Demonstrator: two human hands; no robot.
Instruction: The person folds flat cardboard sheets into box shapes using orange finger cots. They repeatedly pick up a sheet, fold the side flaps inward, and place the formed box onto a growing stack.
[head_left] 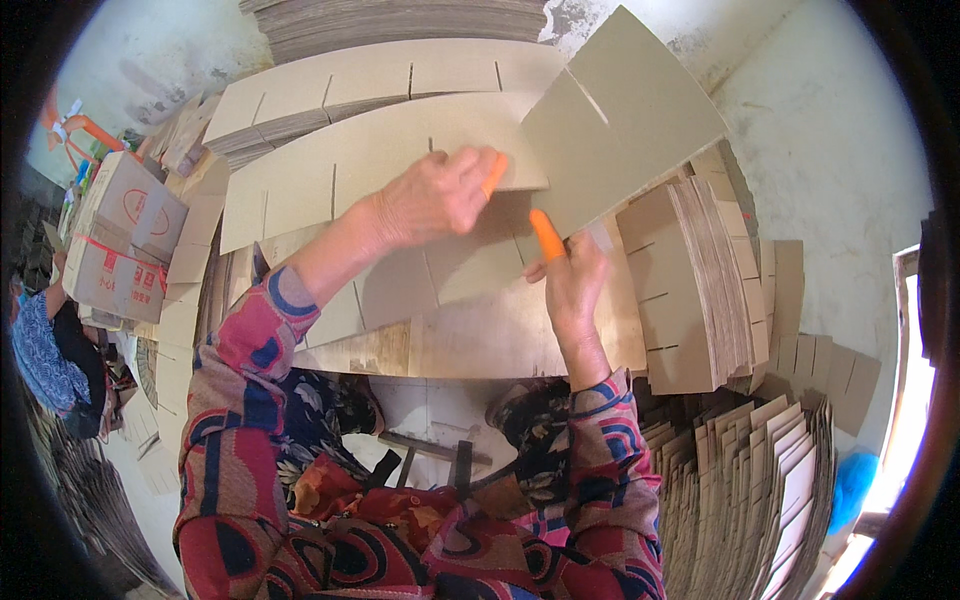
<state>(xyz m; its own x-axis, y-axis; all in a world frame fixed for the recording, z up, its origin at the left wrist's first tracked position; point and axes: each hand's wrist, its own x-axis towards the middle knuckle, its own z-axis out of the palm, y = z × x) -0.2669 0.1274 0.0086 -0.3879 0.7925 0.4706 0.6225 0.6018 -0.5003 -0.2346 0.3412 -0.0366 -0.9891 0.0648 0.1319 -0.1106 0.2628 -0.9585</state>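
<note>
My left hand (435, 200) is closed over the slotted cardboard strips, fingers curled in, with an orange cover on one finger. Whatever lies inside its grip is hidden. In my right hand (578, 285), an orange-covered thumb presses on the lower edge of a tilted cardboard divider (650, 110), which rises to the far right and has a slit in it. One slotted cardboard strip (290, 185) lies behind my left wrist. Another slotted strip (395, 285) slants across the wooden board (480, 345) below both hands.
Stacks of slotted cardboard stand at the back (370, 75) and on the right (690, 280). Many upright sheets (750, 490) fill the lower right. A carton (125, 235) with red print sits at the left. A blue bag (853, 490) is beside the bright opening.
</note>
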